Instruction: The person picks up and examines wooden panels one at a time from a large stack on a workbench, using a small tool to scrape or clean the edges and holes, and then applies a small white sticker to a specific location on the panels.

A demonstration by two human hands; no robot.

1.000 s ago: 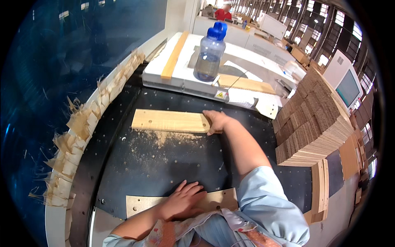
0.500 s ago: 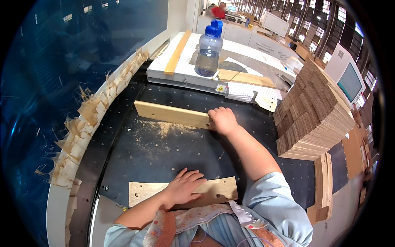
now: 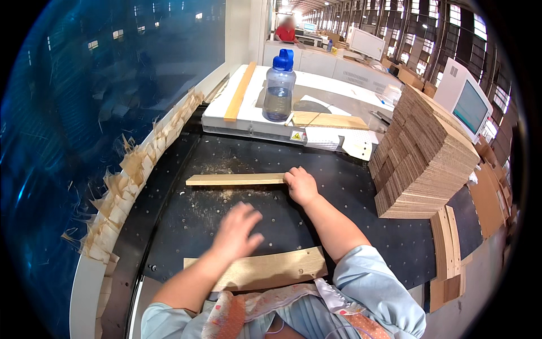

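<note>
My right hand (image 3: pixel 301 185) is closed on the right end of a narrow wooden board (image 3: pixel 236 179), which is held edge-up over the black perforated table. Sawdust (image 3: pixel 217 168) lies scattered around that board. My left hand (image 3: pixel 235 230), slightly blurred, hovers between the two boards with its fingers apart and nothing in it. Close to my body lies a second wooden board (image 3: pixel 276 269), flat, with a few holes near its right end. My left forearm covers part of its left side.
A stack of brown boards (image 3: pixel 420 158) stands at the right, beside a monitor (image 3: pixel 471 104). Beyond the black table (image 3: pixel 350 186), a white ledge (image 3: pixel 316 79) holds a blue-capped bottle (image 3: pixel 279 93) and wood strips. A flap curtain (image 3: pixel 135 169) runs along the left. Far back sits a person in red (image 3: pixel 286 33).
My left hand has lifted off the near board and moved forward. The far board, still in my right hand, has come nearer and turned so a narrow edge shows.
</note>
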